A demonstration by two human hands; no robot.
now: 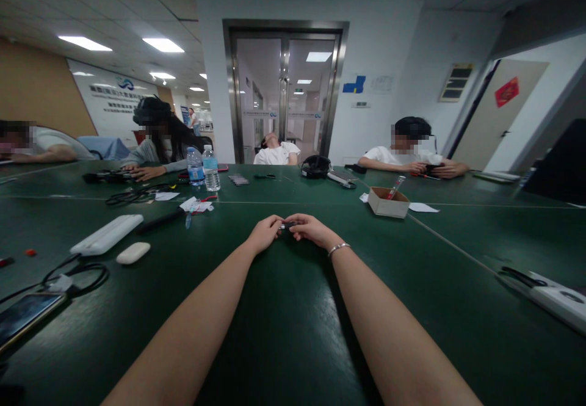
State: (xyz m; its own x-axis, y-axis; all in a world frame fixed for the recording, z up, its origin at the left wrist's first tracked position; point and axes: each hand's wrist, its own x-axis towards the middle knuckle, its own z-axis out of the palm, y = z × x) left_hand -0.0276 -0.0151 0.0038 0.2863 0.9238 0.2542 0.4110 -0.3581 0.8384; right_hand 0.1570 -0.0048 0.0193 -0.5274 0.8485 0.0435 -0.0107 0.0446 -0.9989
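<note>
Both arms reach forward over the dark green table [284,320], and the hands meet near its middle. Between the fingertips is a small black object with a silvery end [286,226], too small to name more exactly. My left hand [265,235] pinches its silvery left end. The dark right part is gripped by the fingers of my right hand [315,232], which has a silver bracelet [339,249] at the wrist. Fingers partly hide the object.
At left lie a white power bank [107,235], a white earbud case [133,253] and a phone [30,317] with cables. Two water bottles [211,171] stand farther back. A small open box [389,203] is at right. Several people sit around the table.
</note>
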